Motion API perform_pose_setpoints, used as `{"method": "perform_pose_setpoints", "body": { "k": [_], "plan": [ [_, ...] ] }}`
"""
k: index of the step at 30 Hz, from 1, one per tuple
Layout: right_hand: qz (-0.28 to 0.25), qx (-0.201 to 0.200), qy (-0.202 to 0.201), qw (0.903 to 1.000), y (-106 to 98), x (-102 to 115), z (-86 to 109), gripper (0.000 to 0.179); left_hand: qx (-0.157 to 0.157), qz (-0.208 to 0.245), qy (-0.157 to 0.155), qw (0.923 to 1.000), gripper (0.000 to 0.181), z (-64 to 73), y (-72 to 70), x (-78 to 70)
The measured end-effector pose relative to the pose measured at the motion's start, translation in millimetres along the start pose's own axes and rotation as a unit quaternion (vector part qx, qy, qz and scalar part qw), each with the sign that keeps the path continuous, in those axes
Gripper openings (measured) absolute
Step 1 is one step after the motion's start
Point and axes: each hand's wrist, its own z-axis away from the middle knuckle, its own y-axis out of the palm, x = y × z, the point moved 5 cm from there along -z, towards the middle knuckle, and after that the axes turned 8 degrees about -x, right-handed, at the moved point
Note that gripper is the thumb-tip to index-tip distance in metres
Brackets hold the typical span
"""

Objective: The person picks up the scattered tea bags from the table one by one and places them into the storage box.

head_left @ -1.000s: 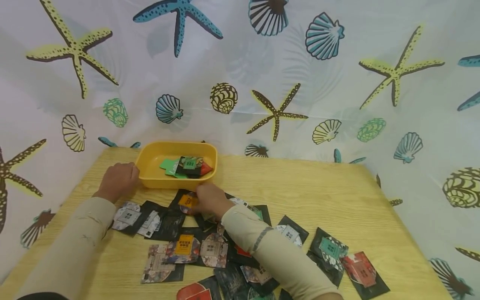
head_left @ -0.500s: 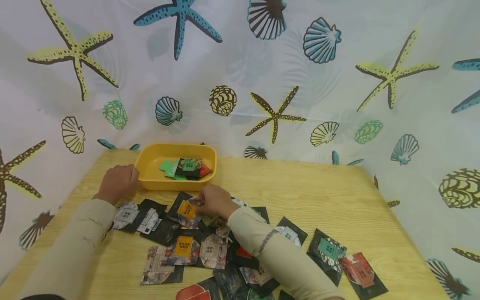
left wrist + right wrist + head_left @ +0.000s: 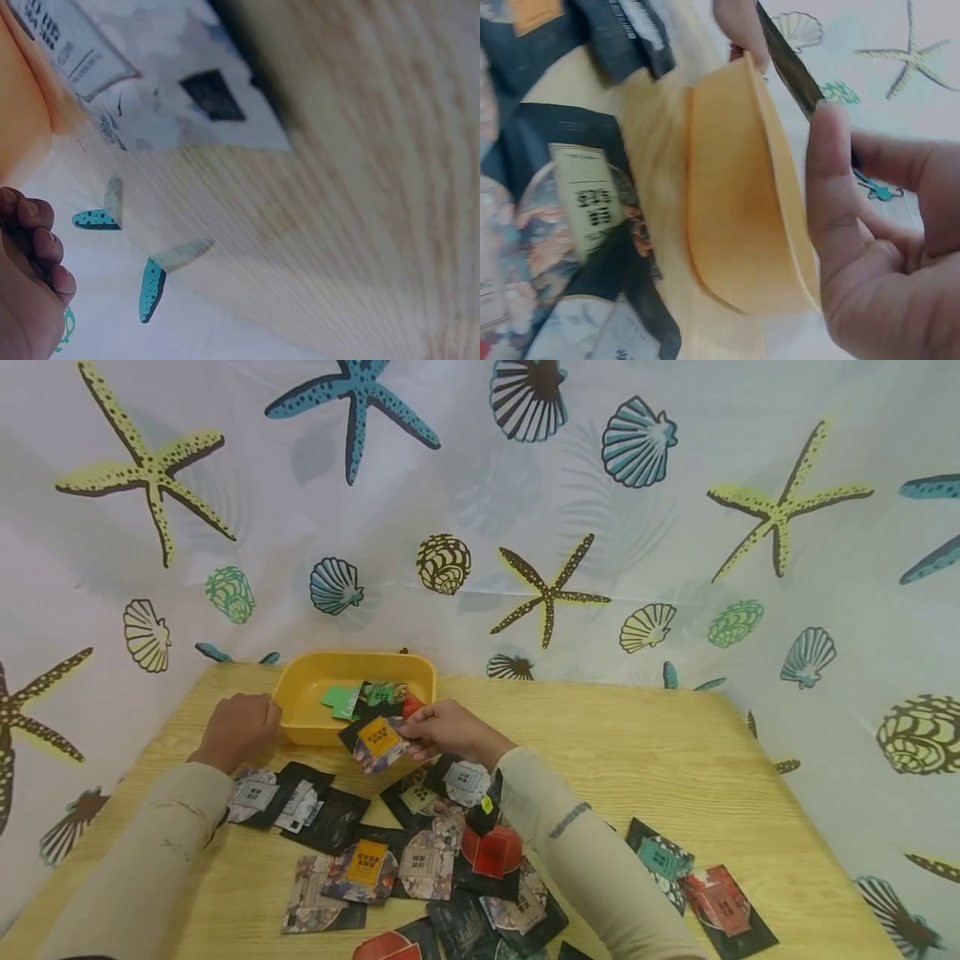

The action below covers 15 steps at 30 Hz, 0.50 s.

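My right hand (image 3: 447, 729) pinches the right edge of a small black sachet (image 3: 377, 741) with an orange label and a floral print. It holds the sachet raised at the front rim of a yellow plastic box (image 3: 309, 737). Seen edge-on in the right wrist view, the sachet (image 3: 791, 64) sits between thumb and fingers. My left hand (image 3: 238, 727) is at the box's left front corner, fingers curled at the rim. Inside the box lie a green card (image 3: 341, 700), a black sachet with a green label (image 3: 381, 695) and something red, partly covered.
Many overlapping sachets cover the wooden table (image 3: 585, 718) before the box, including one with a red label (image 3: 489, 853) and one with a grey-white label (image 3: 253, 795). Another red-labelled sachet (image 3: 727, 910) lies at the right. A shell-and-starfish cloth (image 3: 480, 485) hangs behind.
My right hand has picked the orange-labelled sachet up off the pile and carried it upward to the box's front rim. My left hand has stayed at the box's corner.
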Motion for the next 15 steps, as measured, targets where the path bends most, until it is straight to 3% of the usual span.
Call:
{"method": "perform_pose_setpoints", "body": {
  "k": [3,6,11,15],
  "plan": [
    [-0.063,-0.053,0.005,0.9966,-7,2,-7.6,0.024,0.004,0.004,0.005,1.0000,0.041,0.8,1.1,-1.4],
    [-0.092,-0.096,0.000,0.9911,-7,2,-16.3,0.031,0.003,0.008,0.009,0.9999,0.041,2.4,1.0,-3.4],
    [-0.071,-0.141,-0.014,0.9874,5,2,-29.4,0.033,-0.011,0.000,0.012,0.9999,0.040,2.3,-1.6,-5.4],
    [-0.020,-0.175,-0.005,0.9843,16,6,-37.8,0.029,-0.010,-0.003,0.011,0.9999,0.040,0.2,-2.1,-5.8]
  ]
}}
